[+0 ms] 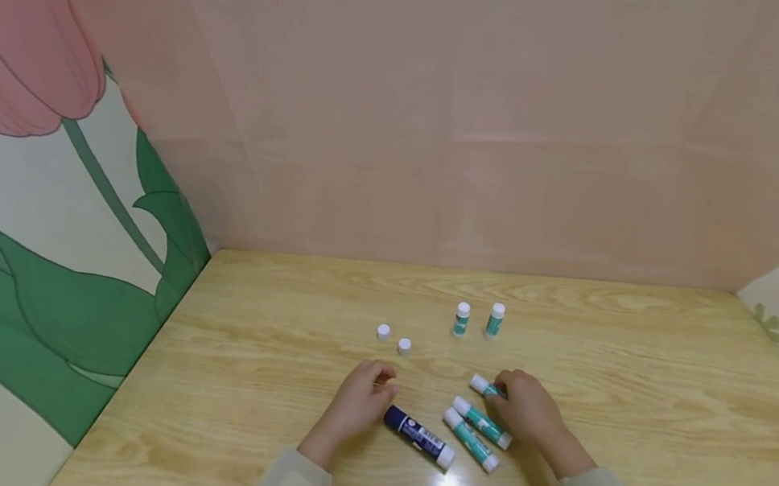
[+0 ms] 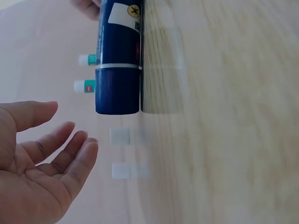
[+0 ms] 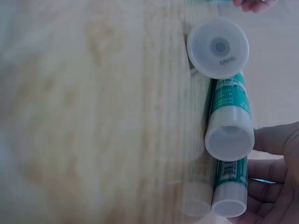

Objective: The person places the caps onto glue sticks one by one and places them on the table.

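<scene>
My right hand (image 1: 528, 408) grips the farthest of three lying green-and-white glue sticks (image 1: 480, 384), its fingers around the green barrel. In the right wrist view, the thumb and fingers lie along the far side of that stick (image 3: 232, 186). The other two glue sticks, a middle one (image 1: 482, 423) and a nearer one (image 1: 470, 441), lie side by side on the table. My left hand (image 1: 357, 398) holds nothing, its fingers loosely bent beside the dark cap of a larger navy glue stick (image 1: 418, 436). In the left wrist view, a gap separates the fingers from that cap (image 2: 117, 91).
Two small green glue sticks stand upright farther back, one on the left (image 1: 461, 320) and one on the right (image 1: 494, 321). Two loose white caps sit beyond my left hand, a far one (image 1: 383, 331) and a near one (image 1: 404, 346). The wooden table (image 1: 281, 294) meets a pink backdrop.
</scene>
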The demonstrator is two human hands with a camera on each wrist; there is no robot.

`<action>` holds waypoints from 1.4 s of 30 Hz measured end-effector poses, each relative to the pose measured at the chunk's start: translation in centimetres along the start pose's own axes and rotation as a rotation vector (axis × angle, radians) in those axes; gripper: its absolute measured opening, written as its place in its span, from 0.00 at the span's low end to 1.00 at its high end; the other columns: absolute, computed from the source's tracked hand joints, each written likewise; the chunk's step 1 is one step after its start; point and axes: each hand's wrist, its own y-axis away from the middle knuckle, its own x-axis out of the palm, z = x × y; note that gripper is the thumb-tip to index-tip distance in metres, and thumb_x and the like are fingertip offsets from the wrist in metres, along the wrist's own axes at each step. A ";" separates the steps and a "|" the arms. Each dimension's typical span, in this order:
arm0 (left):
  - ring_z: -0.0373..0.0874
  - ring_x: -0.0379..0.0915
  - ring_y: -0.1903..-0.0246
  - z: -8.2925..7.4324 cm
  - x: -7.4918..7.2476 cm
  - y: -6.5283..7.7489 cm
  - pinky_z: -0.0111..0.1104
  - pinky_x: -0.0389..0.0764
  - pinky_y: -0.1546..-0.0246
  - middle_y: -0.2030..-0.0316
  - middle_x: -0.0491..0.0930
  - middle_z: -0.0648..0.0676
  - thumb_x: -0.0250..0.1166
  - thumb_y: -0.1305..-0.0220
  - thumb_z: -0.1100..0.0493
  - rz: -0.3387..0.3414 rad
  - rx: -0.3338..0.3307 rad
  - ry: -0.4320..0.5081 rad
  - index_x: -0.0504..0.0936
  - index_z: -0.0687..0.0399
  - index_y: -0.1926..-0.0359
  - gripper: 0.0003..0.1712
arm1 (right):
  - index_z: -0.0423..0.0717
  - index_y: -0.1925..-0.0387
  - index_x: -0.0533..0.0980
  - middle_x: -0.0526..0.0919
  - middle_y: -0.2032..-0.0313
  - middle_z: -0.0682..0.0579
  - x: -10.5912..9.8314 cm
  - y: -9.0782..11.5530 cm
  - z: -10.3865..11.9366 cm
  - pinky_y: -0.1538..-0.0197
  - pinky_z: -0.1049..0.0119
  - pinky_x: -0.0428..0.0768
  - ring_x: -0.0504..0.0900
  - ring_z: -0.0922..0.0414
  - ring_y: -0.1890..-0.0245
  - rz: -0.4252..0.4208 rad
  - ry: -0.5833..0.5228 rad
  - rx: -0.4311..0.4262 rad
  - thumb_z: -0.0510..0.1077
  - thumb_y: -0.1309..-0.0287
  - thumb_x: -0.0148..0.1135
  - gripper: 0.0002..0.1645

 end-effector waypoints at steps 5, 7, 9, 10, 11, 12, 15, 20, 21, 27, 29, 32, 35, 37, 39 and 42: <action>0.46 0.68 0.60 0.2 -0.2 -0.4 0.34 0.72 0.60 0.62 0.70 0.54 0.58 0.45 0.63 -0.014 -0.011 -0.024 0.73 0.64 0.59 0.12 | 0.36 0.67 0.74 0.73 0.73 0.49 -0.3 -0.3 -0.2 0.68 0.59 0.72 0.71 0.55 0.72 0.006 -0.042 0.025 0.44 0.49 0.57 0.13; 0.46 0.68 0.61 0.4 -0.3 -0.6 0.35 0.72 0.60 0.63 0.70 0.54 0.58 0.45 0.63 -0.030 -0.008 -0.047 0.73 0.64 0.59 0.13 | 0.36 0.68 0.74 0.73 0.73 0.50 -0.4 -0.5 -0.4 0.69 0.59 0.72 0.71 0.56 0.73 0.002 -0.055 0.023 0.44 0.49 0.57 0.13; 0.46 0.68 0.61 0.5 -0.4 -0.8 0.36 0.71 0.60 0.64 0.70 0.55 0.58 0.45 0.63 -0.047 0.005 -0.076 0.73 0.64 0.59 0.13 | 0.35 0.68 0.74 0.73 0.75 0.50 -0.5 -0.6 -0.6 0.70 0.61 0.71 0.70 0.56 0.74 -0.002 -0.070 0.016 0.45 0.48 0.57 0.14; 0.47 0.68 0.62 0.5 -0.4 -0.9 0.36 0.71 0.60 0.64 0.70 0.55 0.58 0.45 0.63 -0.055 0.009 -0.087 0.73 0.65 0.59 0.13 | 0.35 0.68 0.74 0.73 0.75 0.50 -0.5 -0.7 -0.7 0.71 0.61 0.71 0.69 0.57 0.75 -0.003 -0.080 0.012 0.45 0.48 0.57 0.14; 0.47 0.68 0.62 0.6 -0.5 -0.9 0.37 0.71 0.60 0.64 0.70 0.56 0.58 0.45 0.63 -0.064 0.017 -0.101 0.73 0.65 0.59 0.13 | 0.35 0.68 0.74 0.73 0.75 0.51 -0.5 -0.7 -0.7 0.71 0.61 0.70 0.69 0.57 0.75 -0.004 -0.087 0.005 0.46 0.48 0.56 0.15; 0.47 0.68 0.62 0.6 -0.5 -1.0 0.38 0.71 0.60 0.65 0.70 0.56 0.59 0.46 0.63 -0.070 0.024 -0.111 0.73 0.65 0.59 0.13 | 0.35 0.68 0.74 0.73 0.74 0.50 -0.5 -0.8 -0.8 0.71 0.61 0.71 0.70 0.57 0.75 -0.003 -0.098 0.002 0.46 0.47 0.56 0.15; 0.48 0.68 0.62 0.7 -0.6 -1.2 0.38 0.70 0.59 0.64 0.70 0.56 0.59 0.46 0.63 -0.080 0.031 -0.127 0.72 0.65 0.58 0.14 | 0.33 0.63 0.73 0.75 0.70 0.48 -0.6 -0.9 -0.9 0.67 0.58 0.73 0.73 0.53 0.70 0.000 -0.152 -0.003 0.46 0.46 0.54 0.18; 0.49 0.68 0.61 0.7 -0.7 -1.4 0.39 0.70 0.59 0.64 0.70 0.57 0.60 0.46 0.63 -0.087 0.037 -0.142 0.72 0.66 0.57 0.15 | 0.31 0.58 0.71 0.76 0.64 0.44 -0.4 -1.1 -1.1 0.61 0.54 0.73 0.74 0.48 0.63 -0.011 -0.242 -0.016 0.45 0.44 0.53 0.20; 0.49 0.68 0.61 0.7 -0.7 -1.4 0.39 0.70 0.59 0.64 0.70 0.56 0.59 0.46 0.63 -0.088 0.033 -0.146 0.72 0.66 0.57 0.15 | 0.31 0.58 0.70 0.76 0.64 0.43 -0.4 -1.1 -1.2 0.61 0.54 0.73 0.74 0.48 0.63 -0.011 -0.256 -0.018 0.45 0.44 0.52 0.20; 0.49 0.67 0.60 0.7 -0.6 -1.6 0.39 0.69 0.57 0.62 0.70 0.56 0.59 0.46 0.62 -0.080 0.021 -0.185 0.72 0.65 0.56 0.16 | 0.30 0.56 0.69 0.75 0.62 0.41 -0.3 -1.1 -1.4 0.62 0.55 0.74 0.75 0.48 0.64 -0.068 -0.298 -0.035 0.45 0.43 0.52 0.21; 0.49 0.67 0.60 0.7 -0.6 -1.8 0.39 0.69 0.57 0.62 0.70 0.56 0.60 0.46 0.62 -0.084 0.038 -0.198 0.72 0.65 0.56 0.16 | 0.30 0.56 0.69 0.75 0.63 0.41 -0.3 -1.1 -1.5 0.63 0.56 0.74 0.75 0.48 0.65 -0.111 -0.304 -0.051 0.43 0.44 0.53 0.20; 0.49 0.67 0.60 0.7 -0.5 -2.0 0.39 0.69 0.57 0.62 0.70 0.57 0.60 0.47 0.63 -0.093 0.064 -0.212 0.72 0.65 0.56 0.16 | 0.29 0.56 0.69 0.75 0.64 0.40 -0.5 -1.2 -1.5 0.64 0.57 0.75 0.75 0.48 0.66 -0.163 -0.313 -0.066 0.42 0.44 0.53 0.19; 0.49 0.67 0.59 0.8 -0.4 -2.1 0.39 0.69 0.57 0.61 0.70 0.57 0.60 0.47 0.63 -0.092 0.071 -0.213 0.72 0.64 0.56 0.16 | 0.30 0.56 0.69 0.75 0.63 0.40 -0.6 -1.3 -1.7 0.64 0.57 0.75 0.74 0.48 0.65 -0.178 -0.315 -0.060 0.42 0.44 0.53 0.19; 0.49 0.67 0.58 0.9 -0.4 -2.3 0.39 0.69 0.56 0.60 0.70 0.57 0.59 0.46 0.63 -0.085 0.065 -0.209 0.72 0.64 0.56 0.16 | 0.30 0.56 0.68 0.75 0.63 0.40 -0.6 -1.4 -1.8 0.64 0.57 0.75 0.74 0.48 0.65 -0.174 -0.313 -0.058 0.42 0.44 0.52 0.19; 0.49 0.67 0.58 1.0 -0.3 -2.4 0.39 0.69 0.56 0.60 0.70 0.56 0.59 0.46 0.62 -0.077 0.059 -0.206 0.72 0.64 0.55 0.16 | 0.30 0.56 0.69 0.75 0.63 0.40 -0.5 -1.5 -1.9 0.64 0.57 0.75 0.74 0.48 0.65 -0.168 -0.312 -0.055 0.42 0.44 0.52 0.19; 0.48 0.67 0.58 1.1 -0.2 -2.5 0.38 0.69 0.56 0.60 0.70 0.56 0.59 0.46 0.62 -0.072 0.060 -0.212 0.72 0.63 0.55 0.17 | 0.30 0.56 0.69 0.75 0.63 0.40 -0.5 -1.5 -2.0 0.65 0.57 0.75 0.74 0.48 0.65 -0.162 -0.314 -0.057 0.42 0.44 0.52 0.19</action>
